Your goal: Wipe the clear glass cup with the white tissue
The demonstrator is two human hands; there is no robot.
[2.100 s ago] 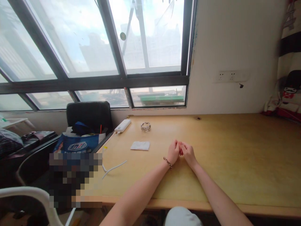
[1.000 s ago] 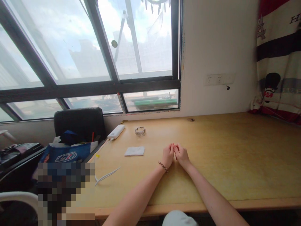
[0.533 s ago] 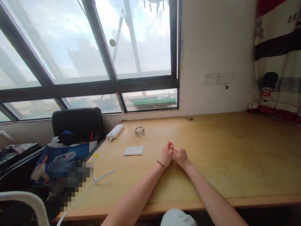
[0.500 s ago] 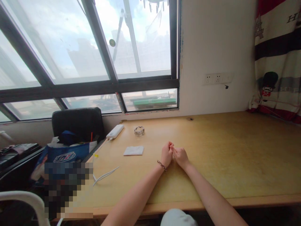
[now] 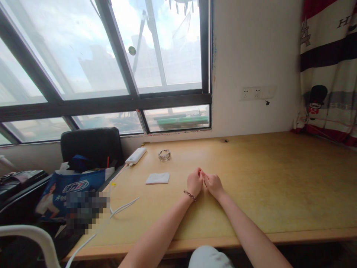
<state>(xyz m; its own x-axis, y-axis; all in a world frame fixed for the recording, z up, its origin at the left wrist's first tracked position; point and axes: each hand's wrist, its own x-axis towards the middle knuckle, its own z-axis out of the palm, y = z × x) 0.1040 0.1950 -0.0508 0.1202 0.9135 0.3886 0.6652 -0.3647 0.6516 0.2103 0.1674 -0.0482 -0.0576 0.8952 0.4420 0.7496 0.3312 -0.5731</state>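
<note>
Smooth wooden desk (image 5: 279, 178) — curled left hand (image 5: 194, 182) touching right hand (image 5: 213, 185), braided bracelet (image 5: 190, 195).

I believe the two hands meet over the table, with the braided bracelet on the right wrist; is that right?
Not quite: the head view shows the braided bracelet on the left wrist. The left hand and right hand do meet over the table.

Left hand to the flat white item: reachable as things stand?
Likely yes: the flat white item lies left of the left hand, with nothing visible standing between. That hand meets the right hand, so they'd probably have to part first.
</note>
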